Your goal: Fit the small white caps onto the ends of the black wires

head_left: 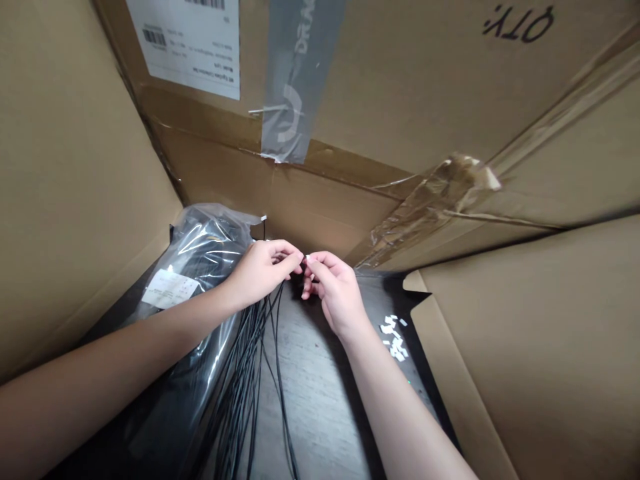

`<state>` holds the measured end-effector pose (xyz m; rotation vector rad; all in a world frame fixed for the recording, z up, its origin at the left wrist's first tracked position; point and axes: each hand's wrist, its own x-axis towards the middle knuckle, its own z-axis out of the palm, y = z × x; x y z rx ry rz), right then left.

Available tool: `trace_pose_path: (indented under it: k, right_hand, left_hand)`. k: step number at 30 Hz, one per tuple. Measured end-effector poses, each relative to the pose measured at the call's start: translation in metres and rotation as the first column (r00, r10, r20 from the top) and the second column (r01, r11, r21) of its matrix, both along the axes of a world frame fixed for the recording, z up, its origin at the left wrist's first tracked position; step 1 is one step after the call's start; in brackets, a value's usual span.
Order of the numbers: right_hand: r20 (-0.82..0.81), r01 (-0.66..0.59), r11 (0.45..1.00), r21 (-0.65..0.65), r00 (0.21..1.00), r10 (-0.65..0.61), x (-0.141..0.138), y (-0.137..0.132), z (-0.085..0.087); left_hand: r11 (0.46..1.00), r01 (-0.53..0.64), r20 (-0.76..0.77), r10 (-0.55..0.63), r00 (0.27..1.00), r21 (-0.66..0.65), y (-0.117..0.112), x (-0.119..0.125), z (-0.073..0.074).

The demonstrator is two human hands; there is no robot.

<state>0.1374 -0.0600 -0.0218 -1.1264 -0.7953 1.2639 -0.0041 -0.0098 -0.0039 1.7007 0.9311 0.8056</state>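
My left hand (pixel 263 270) and my right hand (pixel 333 287) meet over a dark wooden surface (pixel 310 393), fingertips pinched together on the end of a thin black cable. A bundle of several thin black cables (pixel 250 387) hangs from under my left hand and runs toward me. At the pinch, a tiny white piece shows between the fingertips. Just left of my left hand lies a clear plastic bag (pixel 200 267) with black contents and a white label.
Large cardboard boxes (pixel 425 100) wall in the space at the left, back and right; torn brown tape (pixel 440 193) hangs at the right. A scatter of small white bits (pixel 395 340) lies on the surface right of my right wrist.
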Motion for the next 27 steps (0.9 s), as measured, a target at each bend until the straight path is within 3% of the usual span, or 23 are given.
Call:
trace_pose_path:
  k: [9,27]
  right_hand:
    - [0.005,0.005,1.0,-0.016,1.0,-0.005,-0.0002,-0.0001,0.002]
    - [0.064,0.007,1.0,0.029,0.998,-0.009,-0.0003,0.0003,-0.0058]
  left_hand:
    - [0.982,0.021,0.023,-0.017,1.0,-0.187,0.0052,-0.0013,-0.0001]
    - [0.99,0.041,0.0,-0.042,0.999,-0.133,0.0026,-0.0005,0.0011]
